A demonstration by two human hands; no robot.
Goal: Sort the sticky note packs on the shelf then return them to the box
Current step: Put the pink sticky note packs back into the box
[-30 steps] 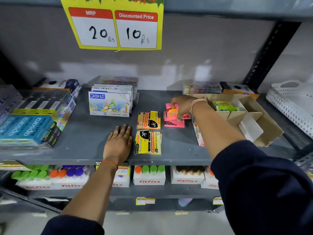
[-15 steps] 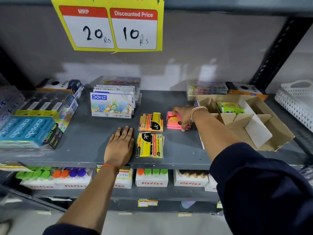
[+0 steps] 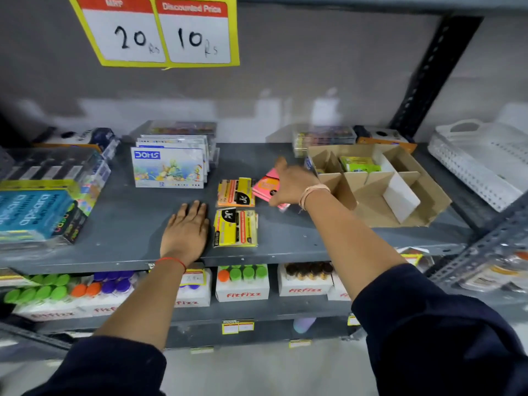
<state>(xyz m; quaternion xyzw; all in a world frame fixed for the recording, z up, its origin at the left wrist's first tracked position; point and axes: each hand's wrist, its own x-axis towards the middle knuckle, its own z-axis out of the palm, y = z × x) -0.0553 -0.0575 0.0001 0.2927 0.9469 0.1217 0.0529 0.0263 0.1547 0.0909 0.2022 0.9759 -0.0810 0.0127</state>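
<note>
Three sorted piles lay on the shelf: orange packs, yellow packs in front of them, pink packs to their right. One green pack sat in the box. Your right hand covered the pink pile's right side, fingers loosely spread, gripping nothing. Your left hand lay flat, empty, beside the yellow packs. Bare shelf stretched left of it.

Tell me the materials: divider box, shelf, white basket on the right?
Divider box: looks like plain brown cardboard, matte, folded partitions with raw cut edges. Shelf: probably painted metal, grey with a slight sheen and a thin front lip. White basket: likely moulded plastic, with a perforated wall; blurred here.
</note>
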